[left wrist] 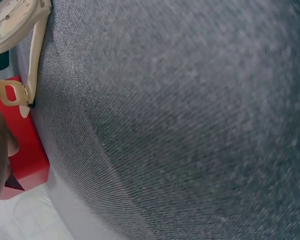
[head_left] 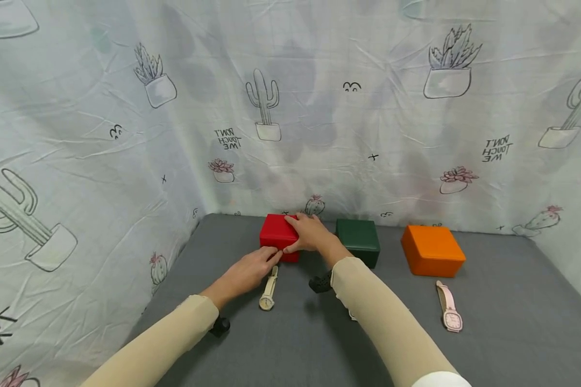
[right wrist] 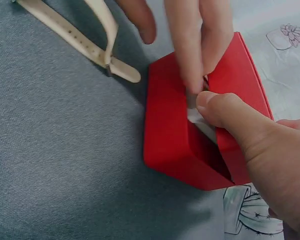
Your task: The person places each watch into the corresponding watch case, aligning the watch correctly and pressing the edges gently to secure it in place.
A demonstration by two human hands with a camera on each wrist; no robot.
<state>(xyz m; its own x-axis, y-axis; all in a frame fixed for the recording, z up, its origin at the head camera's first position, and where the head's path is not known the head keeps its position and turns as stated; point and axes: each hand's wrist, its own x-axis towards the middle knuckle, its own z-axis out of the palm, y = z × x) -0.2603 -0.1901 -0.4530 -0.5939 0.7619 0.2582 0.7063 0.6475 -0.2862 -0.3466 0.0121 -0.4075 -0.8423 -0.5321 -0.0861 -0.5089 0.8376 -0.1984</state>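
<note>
On the grey surface a red watch box [head_left: 275, 230] stands with its lid [right wrist: 238, 80] raised by a narrow gap along the front. My right hand [head_left: 313, 235] spans the lid and grips it, its thumb at the front lip. My left hand [head_left: 252, 267] reaches to the box's front edge, its nearly straight fingers [right wrist: 185, 45] touching the opening beside my right thumb. Something pale shows inside the gap; its kind is unclear. A cream-strapped wristwatch [head_left: 267, 299] lies in front of the box, its strap buckled in a loop and its round dial up.
A dark green box [head_left: 358, 239] stands to the right, behind my right forearm. Beyond it is an orange box [head_left: 433, 250], with a pink wristwatch [head_left: 449, 309] in front. My right sleeve mostly covers another small light object [head_left: 352, 316]. Patterned cloth [head_left: 319, 107] hangs behind.
</note>
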